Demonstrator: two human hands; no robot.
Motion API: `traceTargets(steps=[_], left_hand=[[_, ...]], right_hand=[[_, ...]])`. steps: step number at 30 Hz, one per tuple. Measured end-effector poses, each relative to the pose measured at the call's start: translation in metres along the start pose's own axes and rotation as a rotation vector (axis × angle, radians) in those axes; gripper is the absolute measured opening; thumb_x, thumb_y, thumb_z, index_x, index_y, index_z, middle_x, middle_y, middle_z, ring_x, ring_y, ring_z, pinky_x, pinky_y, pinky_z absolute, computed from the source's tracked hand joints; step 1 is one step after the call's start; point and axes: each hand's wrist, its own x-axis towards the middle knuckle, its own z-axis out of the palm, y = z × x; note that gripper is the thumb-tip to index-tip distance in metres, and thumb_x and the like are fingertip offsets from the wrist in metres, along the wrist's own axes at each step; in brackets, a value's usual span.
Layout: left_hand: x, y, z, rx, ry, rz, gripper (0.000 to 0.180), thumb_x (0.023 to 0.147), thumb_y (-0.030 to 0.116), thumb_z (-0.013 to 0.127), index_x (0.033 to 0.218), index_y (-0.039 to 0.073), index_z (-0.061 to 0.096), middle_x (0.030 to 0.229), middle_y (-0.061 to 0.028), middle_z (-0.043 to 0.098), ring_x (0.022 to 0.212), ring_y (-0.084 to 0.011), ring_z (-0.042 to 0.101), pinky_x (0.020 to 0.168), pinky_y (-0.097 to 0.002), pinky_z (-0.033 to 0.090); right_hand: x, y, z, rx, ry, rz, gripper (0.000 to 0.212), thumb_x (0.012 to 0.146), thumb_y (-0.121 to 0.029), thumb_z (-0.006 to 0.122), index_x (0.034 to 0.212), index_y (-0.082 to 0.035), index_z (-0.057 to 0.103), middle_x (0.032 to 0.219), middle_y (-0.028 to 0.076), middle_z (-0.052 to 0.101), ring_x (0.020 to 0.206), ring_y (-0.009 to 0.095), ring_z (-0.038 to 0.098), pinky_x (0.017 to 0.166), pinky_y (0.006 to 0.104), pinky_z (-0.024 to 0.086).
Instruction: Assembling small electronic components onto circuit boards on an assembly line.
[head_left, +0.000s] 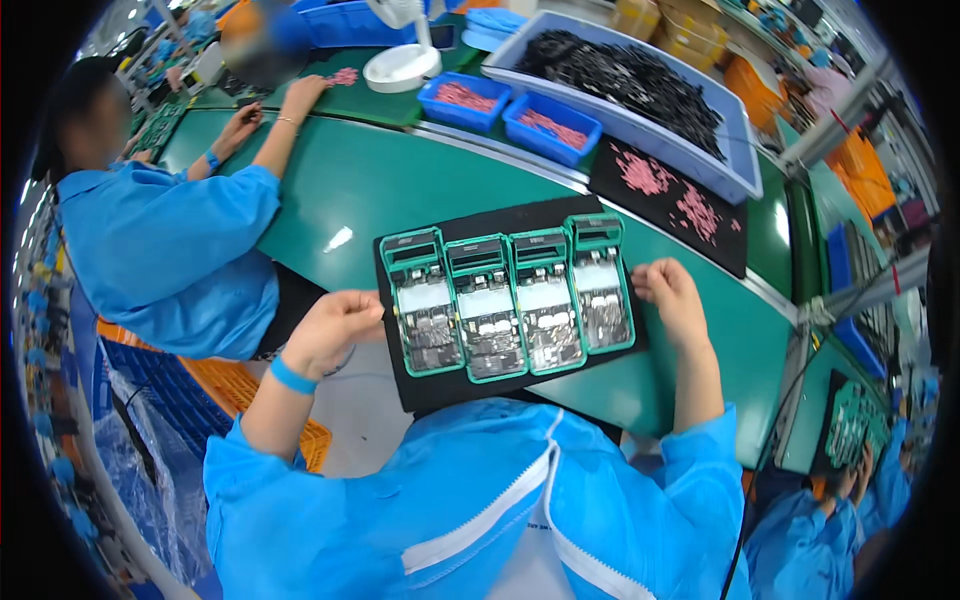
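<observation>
Left hand (pixel 335 325): fingers curled at the left edge of the black tray (pixel 420 385); grip cannot be told. Tray: on green worktop (pixel 350 190), carrying four green-framed circuit assemblies (pixel 510 298). Right hand (pixel 672 295): fingers bent, touching tray's right edge.

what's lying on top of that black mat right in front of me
Four green-framed trays lie side by side on the black mat, each holding an exposed circuit assembly. The left hand and right hand grip the mat's ends, covering whatever lies beneath them.
</observation>
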Motion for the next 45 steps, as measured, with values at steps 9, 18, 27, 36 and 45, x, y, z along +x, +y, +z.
traceTargets(steps=[9,18,27,36,45], left_hand=[[-0.047,-0.073,0.088,-0.291,-0.152,-0.014,0.013,0.088,0.010,0.064,0.095,-0.001,0.062,0.092,-0.0064,0.065,0.088,-0.0145,0.062,0.083,-0.0279,0.050],[-0.051,-0.111,0.171,-0.120,-0.406,-0.049,0.018,0.090,0.012,0.064,0.100,-0.002,0.063,0.093,-0.0045,0.066,0.086,-0.0068,0.060,0.076,-0.0210,0.048],[-0.051,-0.072,0.141,0.289,-0.645,-0.132,0.010,0.087,0.006,0.064,0.094,-0.001,0.065,0.112,-0.0159,0.063,0.107,-0.0194,0.060,0.089,-0.0308,0.049],[-0.072,0.111,0.137,0.787,-0.511,0.646,0.005,0.076,0.002,0.068,0.079,0.003,0.063,0.079,-0.0085,0.063,0.074,-0.0226,0.061,0.064,-0.0308,0.048],[0.072,0.130,0.260,1.026,-0.628,1.103,0.008,0.077,0.009,0.068,0.078,0.002,0.063,0.075,-0.0103,0.061,0.069,-0.0253,0.060,0.062,-0.0345,0.048]], right_hand=[[0.008,0.002,-0.052,-0.616,0.061,-0.263,0.011,0.092,-0.010,0.055,0.093,0.002,0.056,0.095,0.012,0.063,0.086,0.019,0.062,0.077,0.0312,0.049],[-0.004,0.001,-0.059,-0.839,0.184,-0.533,0.005,0.081,-0.001,0.059,0.084,0.000,0.055,0.088,0.017,0.057,0.086,0.036,0.057,0.074,0.0409,0.047],[0.004,0.002,-0.060,-1.155,0.195,-0.603,0.005,0.079,0.000,0.055,0.084,0.000,0.054,0.087,0.017,0.057,0.086,0.035,0.057,0.076,0.0417,0.048],[0.007,-0.007,-0.063,-1.299,0.137,-0.617,0.011,0.072,-0.001,0.056,0.083,-0.001,0.056,0.087,0.013,0.058,0.087,0.030,0.059,0.075,0.0390,0.050],[-0.009,-0.012,-0.062,-1.162,0.140,-0.635,0.021,0.074,-0.001,0.056,0.092,-0.002,0.067,0.096,0.010,0.061,0.092,0.027,0.059,0.082,0.0370,0.049]])
